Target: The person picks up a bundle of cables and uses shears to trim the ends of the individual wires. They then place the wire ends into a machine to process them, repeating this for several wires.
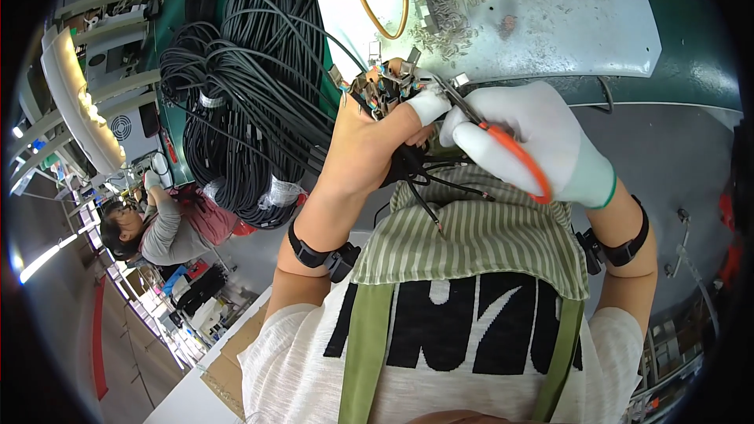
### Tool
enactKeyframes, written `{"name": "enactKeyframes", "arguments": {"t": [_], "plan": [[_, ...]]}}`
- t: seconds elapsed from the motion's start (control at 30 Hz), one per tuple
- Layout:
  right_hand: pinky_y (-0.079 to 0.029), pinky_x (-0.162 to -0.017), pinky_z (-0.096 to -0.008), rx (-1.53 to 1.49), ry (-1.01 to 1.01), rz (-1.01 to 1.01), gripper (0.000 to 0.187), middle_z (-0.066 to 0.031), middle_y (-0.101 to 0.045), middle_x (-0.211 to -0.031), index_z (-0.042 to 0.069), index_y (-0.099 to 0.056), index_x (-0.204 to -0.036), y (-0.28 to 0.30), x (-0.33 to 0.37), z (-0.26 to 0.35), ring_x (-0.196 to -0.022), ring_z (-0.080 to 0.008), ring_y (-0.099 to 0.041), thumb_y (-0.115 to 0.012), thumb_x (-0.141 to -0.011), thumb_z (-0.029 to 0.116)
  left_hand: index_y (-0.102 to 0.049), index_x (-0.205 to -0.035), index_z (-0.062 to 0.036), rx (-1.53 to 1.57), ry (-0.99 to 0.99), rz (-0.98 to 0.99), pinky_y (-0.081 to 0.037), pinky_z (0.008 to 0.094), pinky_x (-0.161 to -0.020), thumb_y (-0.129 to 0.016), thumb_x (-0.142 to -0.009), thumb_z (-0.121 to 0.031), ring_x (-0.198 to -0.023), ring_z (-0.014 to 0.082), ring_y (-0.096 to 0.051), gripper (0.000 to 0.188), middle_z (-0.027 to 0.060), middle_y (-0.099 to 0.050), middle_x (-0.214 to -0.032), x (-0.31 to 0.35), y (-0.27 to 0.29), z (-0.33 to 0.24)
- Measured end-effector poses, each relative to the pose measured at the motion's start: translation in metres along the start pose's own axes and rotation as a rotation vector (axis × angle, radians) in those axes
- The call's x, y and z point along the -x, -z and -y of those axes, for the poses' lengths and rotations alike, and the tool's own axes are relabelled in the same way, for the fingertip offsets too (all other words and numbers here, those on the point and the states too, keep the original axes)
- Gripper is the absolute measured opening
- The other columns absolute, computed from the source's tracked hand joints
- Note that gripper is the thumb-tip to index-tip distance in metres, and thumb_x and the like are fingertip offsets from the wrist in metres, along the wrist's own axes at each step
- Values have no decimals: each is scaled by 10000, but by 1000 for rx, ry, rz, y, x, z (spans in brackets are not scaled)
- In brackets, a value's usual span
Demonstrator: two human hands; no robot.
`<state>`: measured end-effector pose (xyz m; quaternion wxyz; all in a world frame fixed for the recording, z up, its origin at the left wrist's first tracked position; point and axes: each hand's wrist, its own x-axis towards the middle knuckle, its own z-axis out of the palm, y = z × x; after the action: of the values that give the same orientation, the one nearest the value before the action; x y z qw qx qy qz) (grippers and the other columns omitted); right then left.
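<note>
My left hand [365, 141], its thumb covered in white, is closed around a bunch of black cables [412, 165]. Metal connectors [385, 82] with bits of coloured wire stick up out of that fist. In a white glove with a green cuff, my right hand [530, 137] grips pliers [514, 159] with orange handles. The plier jaws are beside my left thumb, close to the connectors; whether they touch one I cannot tell. Several loose cable ends hang below my hands, in front of the striped apron [471, 232].
Large coils of black cable [251, 102] lie on the green bench at the left. Ahead is a white work sheet [565, 16] strewn with small metal pieces, beside a machine with a yellow tube [404, 12]. Another person [161, 228] works farther off at the left.
</note>
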<state>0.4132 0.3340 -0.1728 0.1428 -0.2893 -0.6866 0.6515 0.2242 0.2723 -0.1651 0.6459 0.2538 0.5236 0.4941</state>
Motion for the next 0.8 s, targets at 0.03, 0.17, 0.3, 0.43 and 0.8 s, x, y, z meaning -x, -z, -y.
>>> {"name": "enactKeyframes", "arguments": {"t": [0.03, 0.17, 0.3, 0.43, 0.8], "plan": [[-426, -525, -329, 0, -1, 4, 142, -78, -539, -607, 36, -650, -843, -5, -1, -3, -539, -202, -548, -601, -842, 169, -585, -871, 11, -90, -17, -50, -397, 203, -531, -691, -762, -2, -595, 41, -496, 153, -13, -575, -697, -1, 1, 1], [-440, -544, -343, 598, 266, -420, 155, -78, -555, -653, 50, -641, -920, -22, 0, -5, -581, -236, -561, -643, -817, 165, -588, -838, 8, -311, -106, -167, -390, 200, -535, -687, -757, 6, -601, 29, -480, 128, -27, -572, -701, -2, -3, 4], [-448, -552, -357, 986, 163, -463, 226, -89, -551, -677, 60, -626, -981, -25, -2, 1, -622, -267, -571, -677, -787, 164, -587, -828, 8, -425, -191, -197, -390, 200, -546, -696, -752, 5, -618, 20, -469, 132, -38, -567, -703, -1, -8, 2], [-446, -546, -331, 875, 244, -493, 151, -84, -554, -646, 55, -636, -924, -22, -3, 1, -587, -231, -571, -655, -811, 154, -586, -844, 8, -389, -172, -167, -398, 206, -550, -705, -752, -4, -621, 28, -479, 151, -29, -570, -706, -2, 0, 4], [-351, -420, -223, 148, 255, -176, 255, -2, -518, -533, 11, -636, -833, -11, -10, -25, -426, -78, -477, -543, -928, 228, -586, -907, 2, 46, 6, 18, -385, 253, -533, -639, -829, -30, -578, 81, -461, 100, -5, -526, -681, -12, 24, 0]]}}
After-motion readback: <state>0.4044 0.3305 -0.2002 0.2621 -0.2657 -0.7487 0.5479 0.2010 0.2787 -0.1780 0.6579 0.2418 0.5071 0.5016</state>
